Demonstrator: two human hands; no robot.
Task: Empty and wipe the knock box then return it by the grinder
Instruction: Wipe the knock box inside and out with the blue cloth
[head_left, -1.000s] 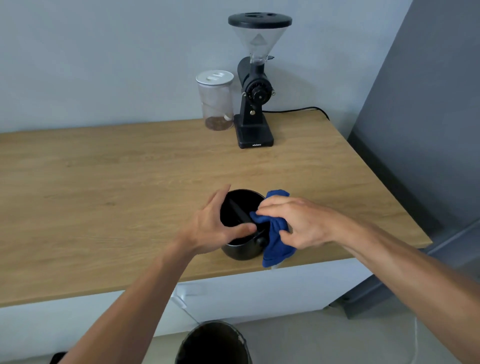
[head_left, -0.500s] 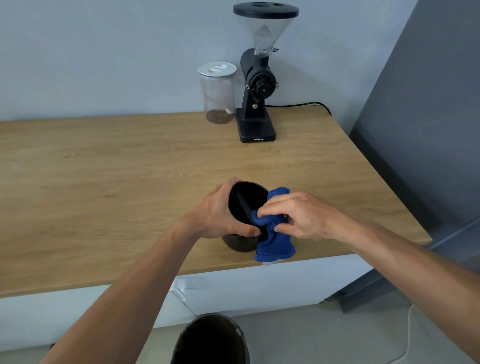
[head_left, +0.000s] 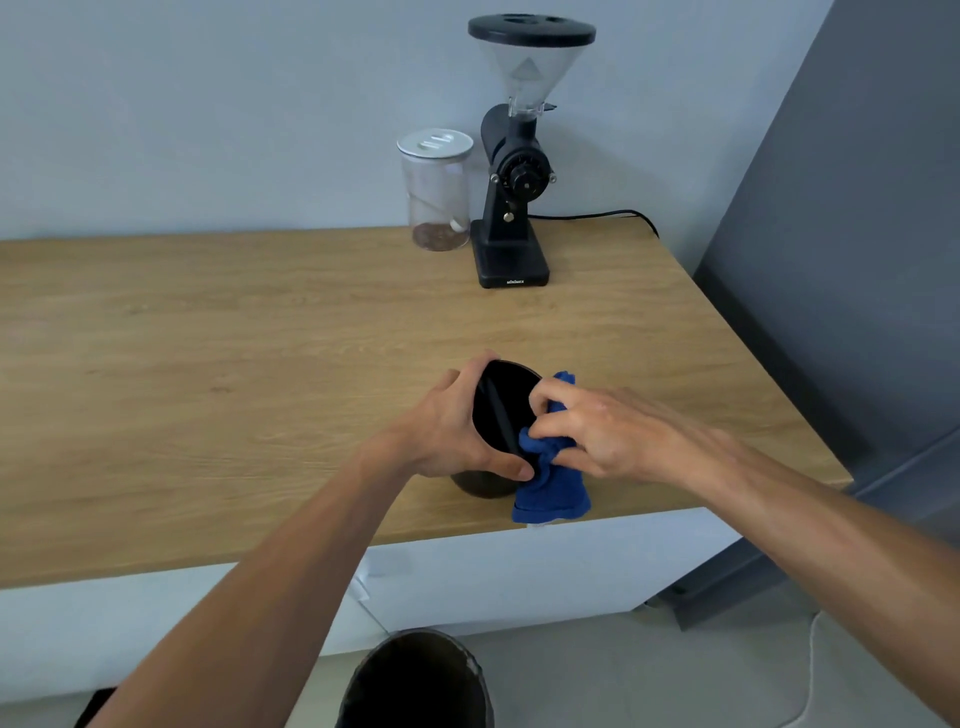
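Note:
The black round knock box (head_left: 503, 405) stands near the front edge of the wooden counter (head_left: 260, 364), tipped with its mouth toward my right; its knock bar crosses the opening. My left hand (head_left: 452, 431) wraps around its left wall, thumb on the near rim. My right hand (head_left: 597, 431) pinches a blue cloth (head_left: 550, 483) against the right rim, and the rest of the cloth hangs down the box's outside. The black grinder (head_left: 514, 197) with a clear hopper stands at the back of the counter.
A clear jar (head_left: 436, 192) with a white lid and some coffee at its bottom sits just left of the grinder. A black power cord (head_left: 597, 215) runs behind the grinder. A dark bin (head_left: 421, 680) stands on the floor below the counter edge. A grey panel (head_left: 857, 260) rises on the right.
My left hand has tipped the knock box further toward my right. My right hand has worked the cloth along the right rim. The camera has shifted slightly.

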